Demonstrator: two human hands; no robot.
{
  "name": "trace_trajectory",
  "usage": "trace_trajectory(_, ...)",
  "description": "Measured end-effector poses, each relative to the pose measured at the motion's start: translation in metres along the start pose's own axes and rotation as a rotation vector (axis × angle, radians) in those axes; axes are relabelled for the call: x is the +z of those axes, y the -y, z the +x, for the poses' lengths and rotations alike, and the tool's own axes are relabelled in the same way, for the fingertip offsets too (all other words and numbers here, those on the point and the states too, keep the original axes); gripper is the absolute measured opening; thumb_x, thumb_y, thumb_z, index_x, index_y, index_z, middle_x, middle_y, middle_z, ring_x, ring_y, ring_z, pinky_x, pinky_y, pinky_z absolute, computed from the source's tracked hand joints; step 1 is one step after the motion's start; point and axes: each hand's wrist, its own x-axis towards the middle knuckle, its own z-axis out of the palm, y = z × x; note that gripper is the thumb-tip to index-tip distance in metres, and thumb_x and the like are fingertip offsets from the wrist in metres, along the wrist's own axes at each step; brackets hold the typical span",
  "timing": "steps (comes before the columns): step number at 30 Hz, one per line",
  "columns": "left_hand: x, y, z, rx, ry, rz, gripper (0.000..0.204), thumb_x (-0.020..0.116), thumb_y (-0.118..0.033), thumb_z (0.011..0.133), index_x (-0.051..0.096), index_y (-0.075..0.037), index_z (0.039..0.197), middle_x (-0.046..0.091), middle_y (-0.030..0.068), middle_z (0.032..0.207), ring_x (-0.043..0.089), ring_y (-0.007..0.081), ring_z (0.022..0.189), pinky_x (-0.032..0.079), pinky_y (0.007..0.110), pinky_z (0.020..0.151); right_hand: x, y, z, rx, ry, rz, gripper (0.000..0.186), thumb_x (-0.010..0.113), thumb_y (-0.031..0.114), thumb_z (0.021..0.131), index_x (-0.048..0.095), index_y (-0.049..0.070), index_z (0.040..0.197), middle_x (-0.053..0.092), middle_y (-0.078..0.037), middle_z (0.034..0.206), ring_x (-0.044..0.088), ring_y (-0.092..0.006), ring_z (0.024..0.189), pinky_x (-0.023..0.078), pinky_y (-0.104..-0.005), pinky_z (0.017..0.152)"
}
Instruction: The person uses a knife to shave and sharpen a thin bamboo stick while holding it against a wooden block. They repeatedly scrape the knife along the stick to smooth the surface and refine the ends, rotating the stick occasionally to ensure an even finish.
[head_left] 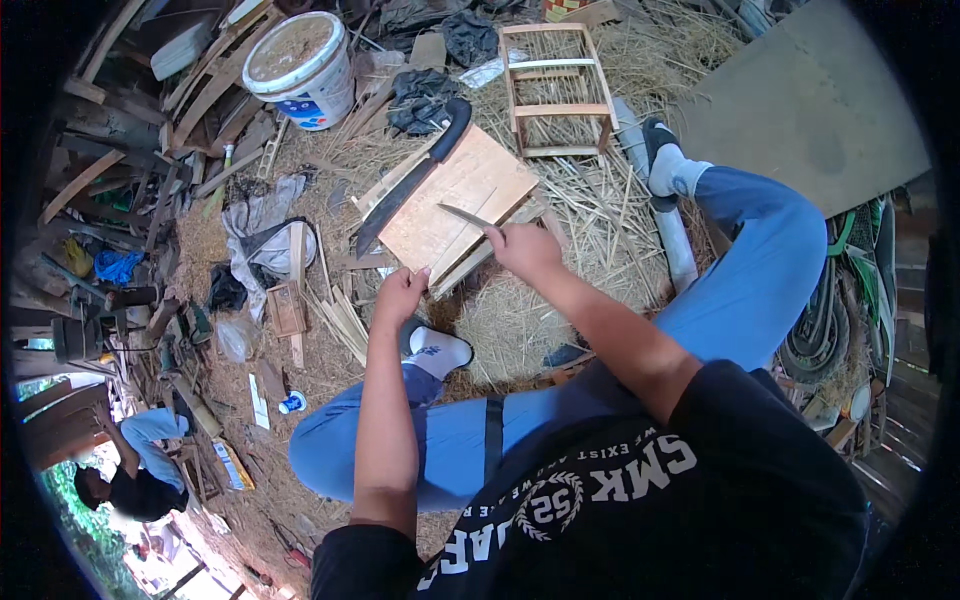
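Observation:
My right hand (528, 252) is closed round a small knife (466, 216), its pointed blade reaching left over a pale wooden board (425, 232). At the board's near left corner my left hand (402, 298) is pinched closed, its fingertips by the end of a thin strip (462, 236) that lies slantwise over the board. What exactly those fingertips grip is too small to make out. A machete (408, 188) with a curved black handle rests along the far left side of the board.
Beyond the board stand a small slatted wooden frame (560, 98) and a white bucket (300, 75). Straw and shavings (510, 330) cover the ground around my feet. A large flat sheet (810, 105) lies at the far right. Another person (140, 480) sits at the lower left.

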Motion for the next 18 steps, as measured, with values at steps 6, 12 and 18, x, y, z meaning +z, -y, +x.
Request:
trace_trajectory(6,-0.001,0.001,-0.005,0.014,-0.044,-0.018,0.054,0.067,-0.048,0.094,0.058,0.002,0.074,0.060,0.0179,0.066,0.054,0.0258,0.061,0.045,0.042,0.062,-0.009,0.000,-0.002,0.036,0.064,0.011,0.060,0.043,0.056,0.101,0.077,0.008,0.089,0.074,-0.018,0.085,0.073,-0.0384,0.080,0.057,-0.0521,0.075)
trace_trajectory(12,-0.003,0.000,-0.005,-0.016,0.022,-0.084,0.051,0.067,-0.044,0.096,0.058,0.001,0.073,0.059,0.0109,0.065,0.050,0.0167,0.062,0.045,0.038,0.061,-0.005,-0.017,0.006,0.035,0.047,0.014,0.061,0.043,0.055,0.101,0.077,0.007,0.088,0.074,-0.019,0.083,0.072,-0.0388,0.080,0.056,-0.0513,0.075)
trace_trajectory(18,-0.002,0.000,-0.004,-0.007,0.020,-0.162,0.048,0.068,-0.042,0.096,0.058,-0.002,0.071,0.056,0.0045,0.063,0.048,0.0128,0.062,0.042,0.035,0.059,-0.004,-0.027,0.012,-0.112,0.013,-0.068,0.060,0.044,0.056,0.100,0.077,0.007,0.089,0.074,-0.018,0.082,0.073,-0.0374,0.080,0.056,-0.0507,0.075)
